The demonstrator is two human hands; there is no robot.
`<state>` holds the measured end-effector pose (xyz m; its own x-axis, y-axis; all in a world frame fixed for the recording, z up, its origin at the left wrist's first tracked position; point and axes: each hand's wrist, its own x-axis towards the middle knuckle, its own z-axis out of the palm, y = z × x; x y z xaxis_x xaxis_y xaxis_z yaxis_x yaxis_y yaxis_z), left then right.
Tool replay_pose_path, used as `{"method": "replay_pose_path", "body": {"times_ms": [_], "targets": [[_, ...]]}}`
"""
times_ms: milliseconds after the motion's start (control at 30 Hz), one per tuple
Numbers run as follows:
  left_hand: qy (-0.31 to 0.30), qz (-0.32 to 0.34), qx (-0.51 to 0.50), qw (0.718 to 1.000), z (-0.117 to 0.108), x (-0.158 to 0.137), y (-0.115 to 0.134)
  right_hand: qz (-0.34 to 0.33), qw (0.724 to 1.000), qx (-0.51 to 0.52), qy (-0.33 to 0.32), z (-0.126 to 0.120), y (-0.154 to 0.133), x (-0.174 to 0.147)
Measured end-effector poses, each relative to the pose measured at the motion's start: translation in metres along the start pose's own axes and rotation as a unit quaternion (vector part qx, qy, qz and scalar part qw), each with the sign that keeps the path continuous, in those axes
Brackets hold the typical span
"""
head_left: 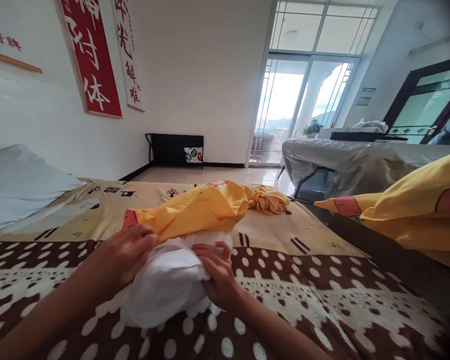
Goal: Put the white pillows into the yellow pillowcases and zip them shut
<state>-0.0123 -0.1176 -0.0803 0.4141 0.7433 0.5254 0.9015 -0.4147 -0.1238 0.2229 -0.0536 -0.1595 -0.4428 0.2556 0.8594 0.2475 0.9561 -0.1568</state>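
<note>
A white pillow (pixel 165 285) lies bunched up in front of me, its far part running under a yellow pillowcase (pixel 195 207). My left hand (pixel 129 252) is closed on the pillowcase's near left edge, beside a red printed patch. On the other side, my right hand (pixel 217 272) grips the white pillow's right part with bent fingers; its fingertips partly sink into the folds. How far the pillow reaches inside the case is hidden. Just beyond the case, a crumpled yellow cloth (pixel 270 200) lies on the bed.
Beneath everything spreads a brown and white spotted blanket (pixel 303 310) over a beige printed sheet (pixel 108 200). A white pillow-like bundle (pixel 18 185) rests at left. Yellow printed fabric (pixel 416 200) juts in from the right. Farther back stands a plastic-covered table (pixel 322 155).
</note>
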Motion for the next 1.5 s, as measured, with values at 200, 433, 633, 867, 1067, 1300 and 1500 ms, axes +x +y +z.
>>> {"method": "replay_pose_path", "body": {"times_ms": [200,433,633,867,1067,1300,1500], "targets": [[0.074,-0.070,-0.117,0.988,0.000,0.045,-0.038,-0.211,0.967,0.021,-0.140,0.036,-0.027,0.046],[-0.069,-0.010,-0.310,0.948,0.021,0.067,-0.052,-0.238,0.956,0.008,-0.171,0.039,-0.034,0.046],[0.038,-0.098,-0.457,0.883,-0.017,0.081,-0.053,-0.204,0.969,0.010,-0.139,0.034,-0.029,0.033],[0.016,-0.187,-0.361,0.913,-0.028,0.083,-0.088,-0.193,0.967,0.027,-0.165,0.033,-0.028,0.023],[0.043,-0.218,-0.109,0.969,-0.021,0.072,-0.147,-0.211,0.967,0.036,-0.135,0.037,-0.026,0.023],[0.048,-0.220,0.218,0.950,0.014,0.054,-0.105,-0.201,0.977,0.018,-0.070,0.034,-0.020,0.028],[-0.077,0.015,0.033,0.996,0.007,0.032,-0.018,-0.188,0.982,0.015,-0.003,0.032,-0.019,0.016]]}}
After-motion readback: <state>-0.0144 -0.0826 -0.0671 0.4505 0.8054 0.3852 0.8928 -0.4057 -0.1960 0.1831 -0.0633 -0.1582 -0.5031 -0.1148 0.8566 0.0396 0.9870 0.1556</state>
